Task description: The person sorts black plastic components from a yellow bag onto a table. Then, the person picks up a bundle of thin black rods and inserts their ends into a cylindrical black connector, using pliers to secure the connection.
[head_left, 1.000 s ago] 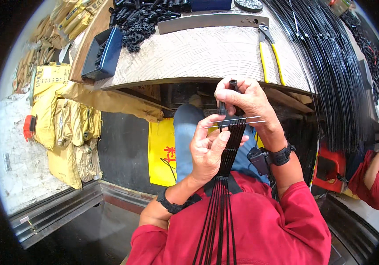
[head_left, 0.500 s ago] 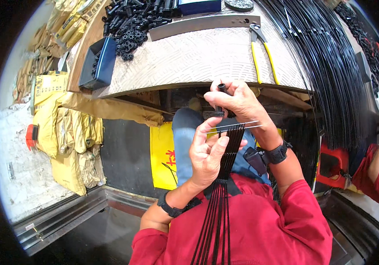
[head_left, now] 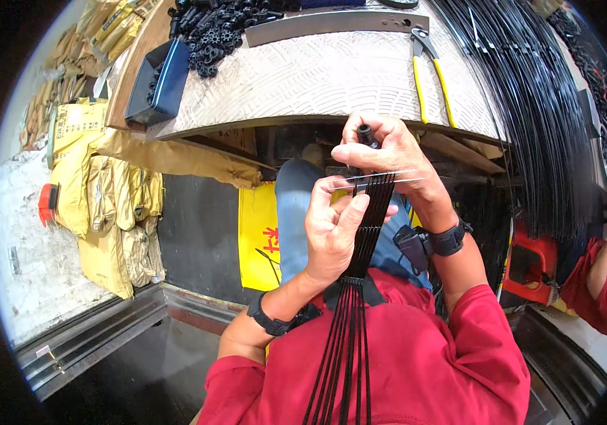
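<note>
In the head view, we are curling our right hand [head_left: 392,154] around a dark tube [head_left: 365,132] above the fanned black strands [head_left: 367,244], while our left hand [head_left: 329,230] is cradling those strands between thumb and fingers, in front of our chest. We are doing this well if we are keeping the strands flat and evenly spaced where the thin rods [head_left: 402,180] are crossing them.

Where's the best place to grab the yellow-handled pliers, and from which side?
Probably around both yellow handles, coming from the near edge of the bench: the pliers lie with their handles spread and pointing toward you, while the dark head points away, by the metal bar.
</note>
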The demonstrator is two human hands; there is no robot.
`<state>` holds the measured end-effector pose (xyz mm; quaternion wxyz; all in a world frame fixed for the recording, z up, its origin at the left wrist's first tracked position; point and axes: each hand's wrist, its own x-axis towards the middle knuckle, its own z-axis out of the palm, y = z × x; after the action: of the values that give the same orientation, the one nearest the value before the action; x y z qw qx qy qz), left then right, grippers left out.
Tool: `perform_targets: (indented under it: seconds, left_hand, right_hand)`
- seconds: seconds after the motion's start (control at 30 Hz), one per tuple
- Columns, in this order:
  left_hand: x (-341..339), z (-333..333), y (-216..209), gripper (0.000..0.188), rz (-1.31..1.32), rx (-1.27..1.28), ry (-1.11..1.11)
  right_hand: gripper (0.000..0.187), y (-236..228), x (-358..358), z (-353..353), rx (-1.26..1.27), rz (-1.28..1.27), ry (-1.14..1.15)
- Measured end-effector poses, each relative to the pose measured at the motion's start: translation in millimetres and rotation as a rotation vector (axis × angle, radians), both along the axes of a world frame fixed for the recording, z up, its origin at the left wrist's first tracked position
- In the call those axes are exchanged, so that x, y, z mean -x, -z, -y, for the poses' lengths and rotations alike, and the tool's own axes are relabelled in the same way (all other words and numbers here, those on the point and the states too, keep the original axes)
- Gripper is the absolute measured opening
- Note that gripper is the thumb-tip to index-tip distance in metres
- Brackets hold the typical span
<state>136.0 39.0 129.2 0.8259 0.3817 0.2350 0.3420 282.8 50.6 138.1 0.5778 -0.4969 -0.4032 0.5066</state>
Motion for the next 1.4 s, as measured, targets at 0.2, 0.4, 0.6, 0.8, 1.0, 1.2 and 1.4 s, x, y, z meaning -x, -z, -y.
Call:
perform_targets:
  seconds: [0.2, 0.4, 0.6, 0.8, 1.0, 1.2, 1.4]
  left_hand:
    - [-0.5, -1.7, -0.7, 0.024, -0.012, 0.008, 0.011]
    - [1.8, -3.7, -4.3, 0.03, 0.006, 0.012, -0.039]
    - [8.8, -12.9, -2.2, 0.028, 0.047, -0.015, -0.127]
    - [10.3, -13.8, -4.0, 0.026, 0.073, -0.018, -0.163]
    - [11.9, -15.7, 2.6, 0.029, 0.072, -0.003, -0.2]
    - [11.1, -17.6, 3.6, 0.029, 0.076, -0.012, -0.235]
    - [10.5, -16.6, 5.4, 0.029, 0.05, -0.029, -0.257]
  right_hand:
    - [0.023, 2.6, -0.9, -0.9, -0.056, 0.001, -0.02]
    - [0.019, -3.7, 0.6, -0.3, -0.056, -0.003, -0.046]
    - [0.066, 29.5, 13.8, 27.0, -0.236, -0.326, 0.281]
    - [0.083, 18.1, 27.8, 32.7, -0.237, -0.748, 0.295]
    - [0.082, 13.0, 14.0, 16.7, -0.233, -0.447, 0.257]
    - [0.017, 0.2, 44.7, 30.4, -0.005, -0.304, 0.472]
    - [0.022, 6.6, 51.0, 31.7, -0.089, -0.325, 0.543]
